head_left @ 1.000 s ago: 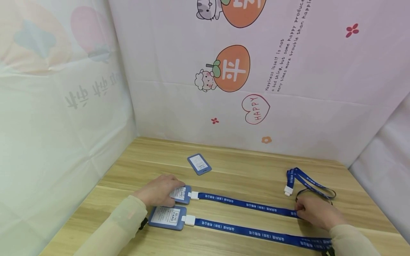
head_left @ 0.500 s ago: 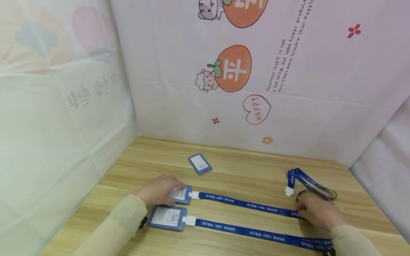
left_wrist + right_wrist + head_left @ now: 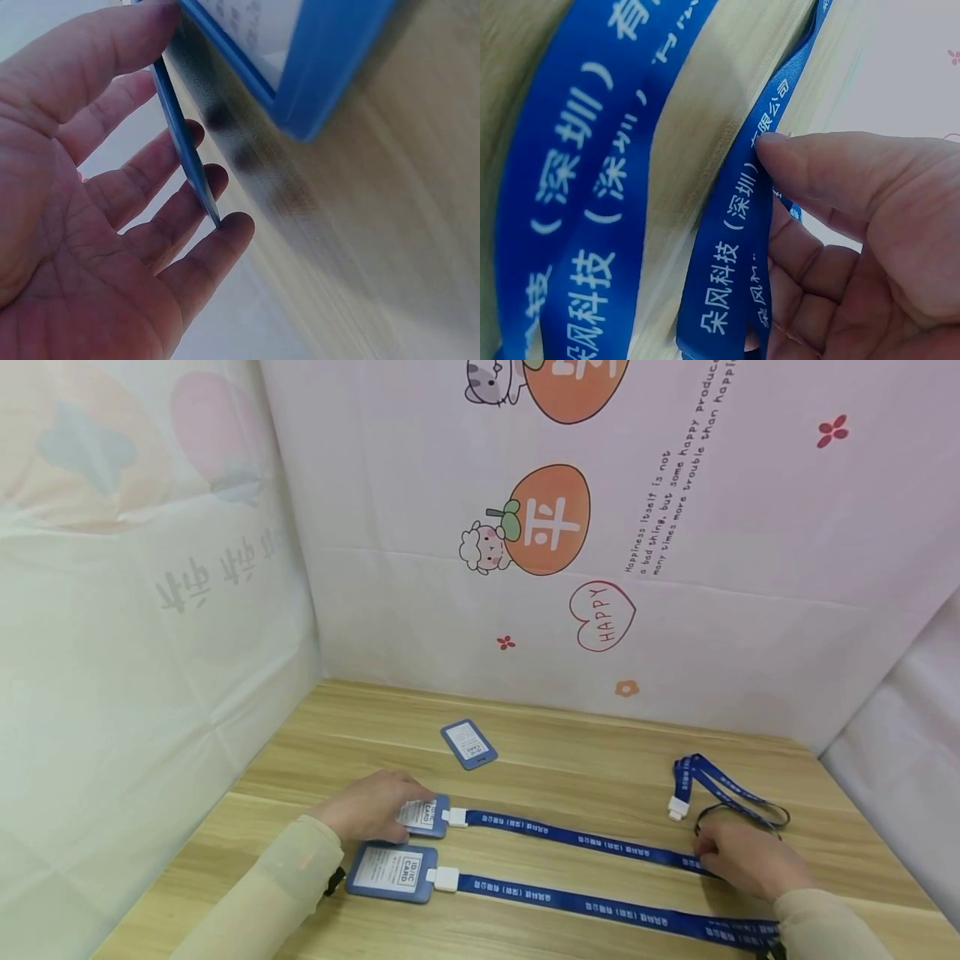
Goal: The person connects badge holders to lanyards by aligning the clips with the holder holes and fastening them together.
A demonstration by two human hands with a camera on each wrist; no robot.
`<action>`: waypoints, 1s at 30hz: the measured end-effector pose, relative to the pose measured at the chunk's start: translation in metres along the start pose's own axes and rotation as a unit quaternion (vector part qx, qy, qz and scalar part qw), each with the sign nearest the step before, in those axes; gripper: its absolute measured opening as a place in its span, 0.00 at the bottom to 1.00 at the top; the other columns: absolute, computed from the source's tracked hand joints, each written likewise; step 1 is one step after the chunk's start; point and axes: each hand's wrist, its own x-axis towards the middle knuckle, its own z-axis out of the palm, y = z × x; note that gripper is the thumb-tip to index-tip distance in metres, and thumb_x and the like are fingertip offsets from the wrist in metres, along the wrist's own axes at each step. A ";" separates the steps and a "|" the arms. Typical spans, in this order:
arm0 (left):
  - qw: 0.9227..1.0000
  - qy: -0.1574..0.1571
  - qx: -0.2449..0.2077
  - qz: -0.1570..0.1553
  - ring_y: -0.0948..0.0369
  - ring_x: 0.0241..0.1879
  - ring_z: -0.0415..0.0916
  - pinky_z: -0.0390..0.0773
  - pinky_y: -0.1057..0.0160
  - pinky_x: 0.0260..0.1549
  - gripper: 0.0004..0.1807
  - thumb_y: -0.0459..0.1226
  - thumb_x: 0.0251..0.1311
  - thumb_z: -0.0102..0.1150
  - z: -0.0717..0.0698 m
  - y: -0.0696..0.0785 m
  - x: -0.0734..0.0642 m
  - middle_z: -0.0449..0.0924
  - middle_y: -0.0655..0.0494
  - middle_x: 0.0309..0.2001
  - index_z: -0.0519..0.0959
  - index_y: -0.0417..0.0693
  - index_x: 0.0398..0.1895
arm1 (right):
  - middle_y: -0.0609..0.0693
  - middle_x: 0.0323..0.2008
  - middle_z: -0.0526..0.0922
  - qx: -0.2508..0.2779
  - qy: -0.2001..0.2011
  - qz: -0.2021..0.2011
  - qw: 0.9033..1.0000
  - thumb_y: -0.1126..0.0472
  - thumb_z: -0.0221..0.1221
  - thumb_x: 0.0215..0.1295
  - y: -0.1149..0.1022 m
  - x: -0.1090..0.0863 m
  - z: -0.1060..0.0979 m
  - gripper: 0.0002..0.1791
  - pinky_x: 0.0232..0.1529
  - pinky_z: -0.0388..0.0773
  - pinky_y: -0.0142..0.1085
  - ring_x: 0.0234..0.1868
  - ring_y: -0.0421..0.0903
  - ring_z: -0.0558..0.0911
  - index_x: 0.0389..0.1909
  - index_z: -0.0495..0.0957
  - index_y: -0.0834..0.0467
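Note:
My left hand (image 3: 375,807) holds a blue ID card holder (image 3: 426,818) by its sides, thumb at one edge and fingers at the other; the hand covers part of it. A blue printed lanyard (image 3: 558,835) runs right from its white clip (image 3: 457,817). At that strap's far end my right hand (image 3: 750,860) pinches the doubled band between thumb and curled fingers, plainly in the right wrist view. Nearer me lies a second card holder (image 3: 390,872), clipped to a second lanyard (image 3: 555,897) stretched roughly parallel.
A loose card holder (image 3: 469,744) without a strap lies farther back on the wooden table (image 3: 585,760). Behind the right hand, another lanyard (image 3: 720,789) lies in a loose loop. White printed cloth (image 3: 412,627) walls the back and both sides.

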 end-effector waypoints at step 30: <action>1.000 0.004 -0.007 -0.006 0.49 0.67 0.75 0.74 0.44 0.69 0.36 0.36 0.49 0.81 0.001 0.000 0.001 0.80 0.53 0.66 0.81 0.58 0.66 | 0.44 0.35 0.82 -0.006 -0.003 -0.002 1.000 0.60 0.66 0.68 0.004 0.003 0.002 0.04 0.36 0.81 0.46 0.35 0.43 0.77 0.41 0.81 0.52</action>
